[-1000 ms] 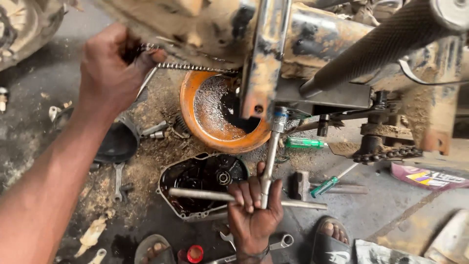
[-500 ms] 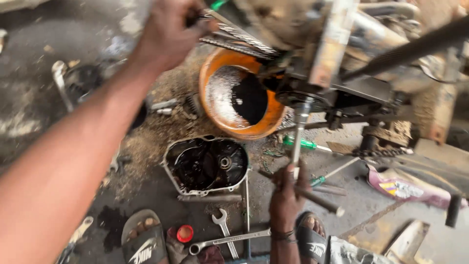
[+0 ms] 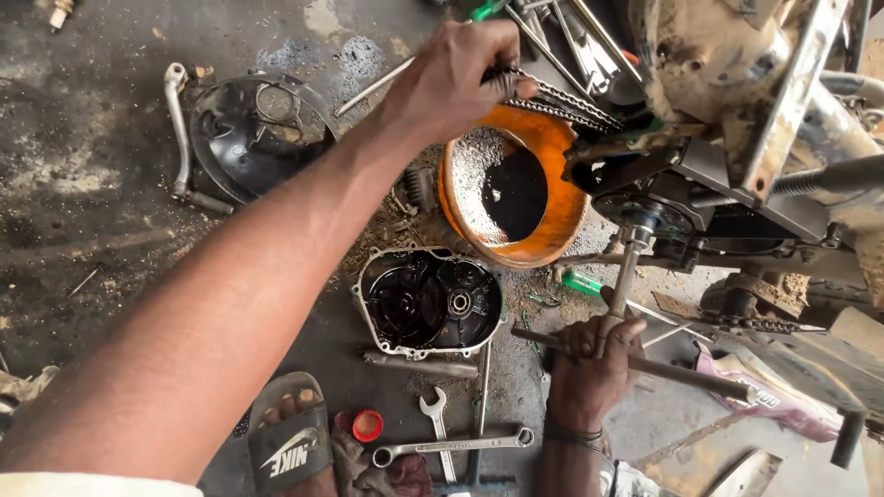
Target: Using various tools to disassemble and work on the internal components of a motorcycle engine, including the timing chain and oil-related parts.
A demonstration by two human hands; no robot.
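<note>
On the far left of the oily floor lies a bent metal lever [image 3: 175, 129], just beside a round black cover [image 3: 261, 134]. Your left hand [image 3: 460, 78] reaches across above them, fingers pinched shut on a greasy drive chain [image 3: 562, 103] that runs rightward into the motorbike frame [image 3: 737, 101]. Below that hand sits an orange bowl [image 3: 552, 221] holding dark oil. Nearer you, an engine cover [image 3: 430, 302] lies open side up, with a rod beside its lower edge. Your sandal [image 3: 288, 440] is at the bottom, next to a red cap [image 3: 367, 425] and two spanners [image 3: 451, 444]. Further right, your right hand [image 3: 597, 364] is closed around a T-handle wrench [image 3: 626, 276], its shaft rising upright to the engine's underside. A pink panel [image 3: 783, 396] lies at the right.
</note>
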